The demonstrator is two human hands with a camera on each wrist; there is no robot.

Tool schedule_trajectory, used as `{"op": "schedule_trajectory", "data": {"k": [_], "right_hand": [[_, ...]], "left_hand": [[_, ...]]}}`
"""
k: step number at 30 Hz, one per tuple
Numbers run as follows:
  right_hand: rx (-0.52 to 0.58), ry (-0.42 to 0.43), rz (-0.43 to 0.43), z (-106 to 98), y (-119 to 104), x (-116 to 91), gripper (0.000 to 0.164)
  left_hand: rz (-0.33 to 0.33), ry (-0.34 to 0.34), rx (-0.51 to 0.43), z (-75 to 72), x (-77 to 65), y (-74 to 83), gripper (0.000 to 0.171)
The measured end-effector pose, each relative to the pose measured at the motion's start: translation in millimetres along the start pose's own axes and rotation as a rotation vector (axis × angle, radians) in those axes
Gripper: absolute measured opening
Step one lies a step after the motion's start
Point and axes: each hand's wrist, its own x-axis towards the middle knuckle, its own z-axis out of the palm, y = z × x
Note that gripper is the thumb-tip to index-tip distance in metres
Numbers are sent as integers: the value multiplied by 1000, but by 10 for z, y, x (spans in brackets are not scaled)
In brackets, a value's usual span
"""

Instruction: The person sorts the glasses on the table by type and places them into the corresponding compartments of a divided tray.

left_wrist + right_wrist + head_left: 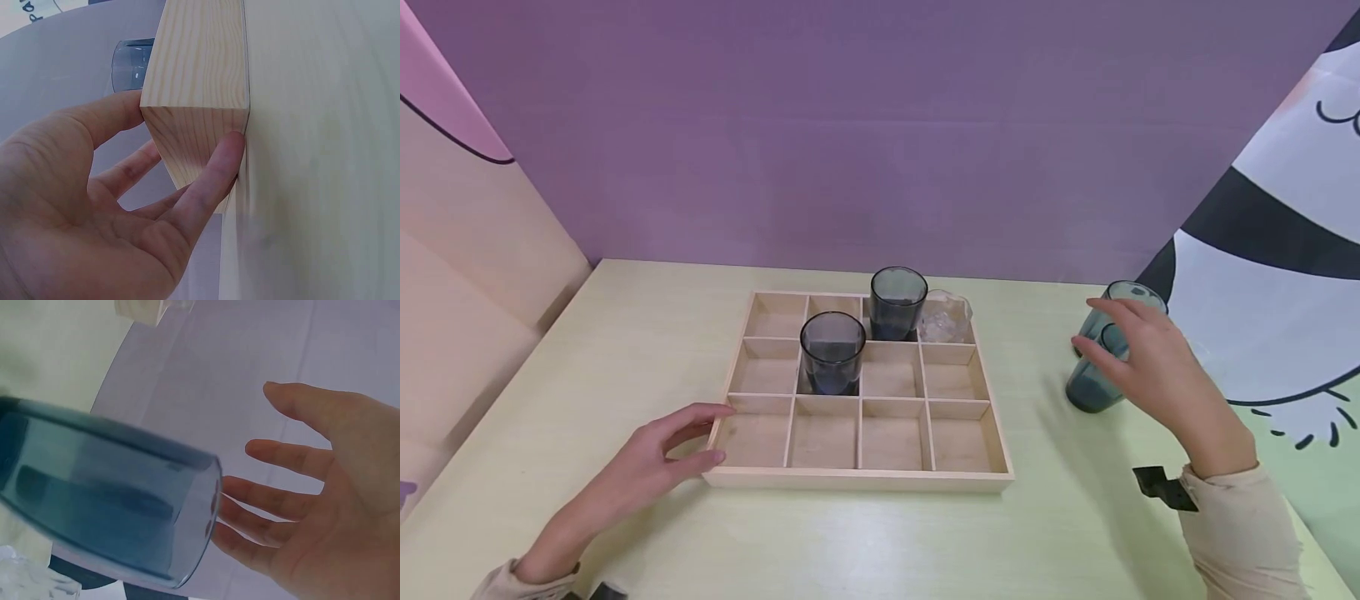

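Note:
A wooden compartment tray lies flat on the table. My left hand holds its front left corner, thumb and index finger at the top edge, other fingers along the outer wall in the left wrist view. On the right, my right hand hovers beside a blue-grey drinking glass, fingers spread and extended. A second similar glass shows behind it, partly covered by the hand. In the right wrist view the fingers lie beyond the rim of the glass, not wrapped around it.
In the tray, one dark glass stands in the middle row, another dark glass in the back row. Beside that one, a clear, faceted piece fills the back right compartment. A purple wall panel closes off the table's far edge.

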Motion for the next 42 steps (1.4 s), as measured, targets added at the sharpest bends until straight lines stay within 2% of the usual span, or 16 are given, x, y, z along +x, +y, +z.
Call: {"op": "schedule_trajectory", "data": {"k": [11, 18, 26, 33, 42], "right_hand": [[-4, -17, 48, 9, 253, -18, 57], [-15, -55, 91, 26, 354, -30, 60], [-27, -64, 108, 8, 347, -34, 62], [-51, -90, 172, 8, 344, -40, 69], [-34, -109, 179, 44, 336, -27, 68]], "left_hand": [[4, -8, -9, 15, 24, -18, 46], [-2, -11, -6, 5, 29, -4, 45], [-3, -9, 8, 0, 27, 21, 45], [-29, -11, 3, -2, 22, 31, 46], [-28, -3, 24, -6, 1, 25, 46]]}}
